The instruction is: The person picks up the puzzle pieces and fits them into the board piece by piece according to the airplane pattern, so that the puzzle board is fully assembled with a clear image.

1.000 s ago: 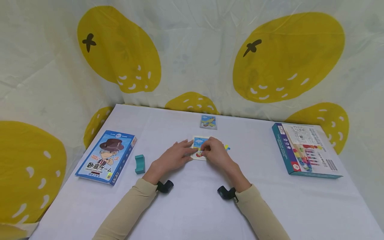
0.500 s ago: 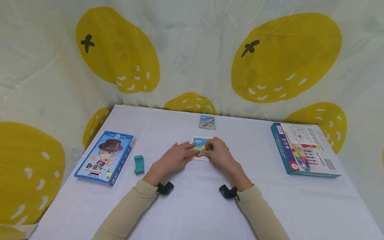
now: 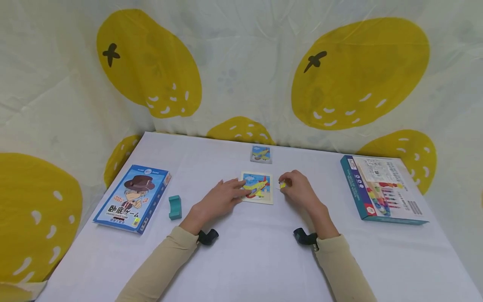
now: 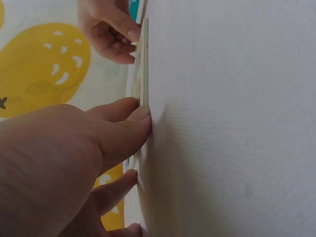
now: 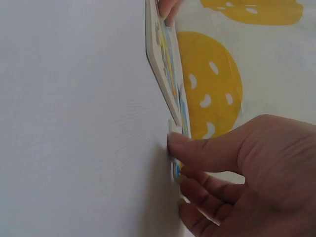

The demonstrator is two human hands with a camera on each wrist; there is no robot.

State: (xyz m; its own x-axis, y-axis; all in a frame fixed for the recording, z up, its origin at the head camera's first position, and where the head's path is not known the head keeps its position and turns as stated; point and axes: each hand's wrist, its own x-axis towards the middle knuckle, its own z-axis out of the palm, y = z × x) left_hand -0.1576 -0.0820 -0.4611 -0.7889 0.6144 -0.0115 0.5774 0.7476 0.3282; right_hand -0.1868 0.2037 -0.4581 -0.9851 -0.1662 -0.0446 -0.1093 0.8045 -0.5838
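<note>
A small square jigsaw puzzle (image 3: 263, 186) with a yellow aeroplane on blue sky lies flat mid-table in a pale frame. At its left side, my left hand (image 3: 220, 198) holds the board, thumb (image 4: 133, 129) at the near edge and a finger over the top, as the left wrist view shows. Just right of the board, my right hand (image 3: 303, 193) pinches a small puzzle piece (image 3: 282, 185) with yellow on it, between thumb and fingers, low over the cloth. Most of that piece is hidden by the fingers.
Behind the board lies a grey-edged aeroplane picture card (image 3: 261, 154). A teal arched block (image 3: 175, 207) and a blue game box (image 3: 132, 197) stand at the left. Far right is a toy box (image 3: 385, 188). A fruit-print curtain (image 3: 245, 75) hangs behind the table.
My right hand has moved right, off the board to the piece beside it, leaving more of the aeroplane picture in view. The left hand stays at the board's left side.
</note>
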